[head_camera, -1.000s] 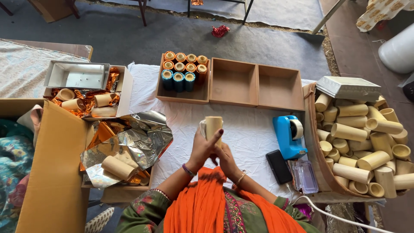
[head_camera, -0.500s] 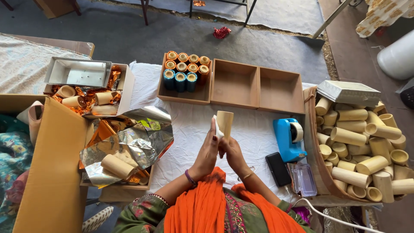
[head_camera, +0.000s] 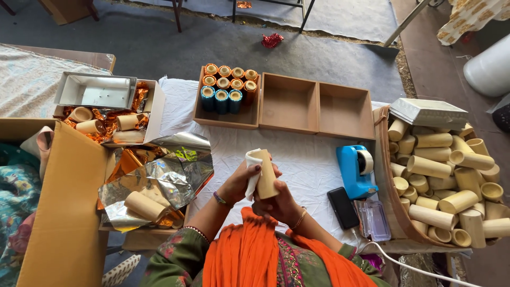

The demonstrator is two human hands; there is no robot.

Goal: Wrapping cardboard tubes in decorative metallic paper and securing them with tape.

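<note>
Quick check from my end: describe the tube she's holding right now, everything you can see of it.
The tube is a plain tan cylinder, cardboard or bamboo by its look, unwrapped, standing nearly upright above the white cloth at table centre. The right hand grips its lower part from below; the left hand presses a white rag against its left side and top. Its top end is partly hidden.

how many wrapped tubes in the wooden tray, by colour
Wooden tray, wrapped tubes:
orange tubes: 8
blue tubes: 3
total: 11
</note>
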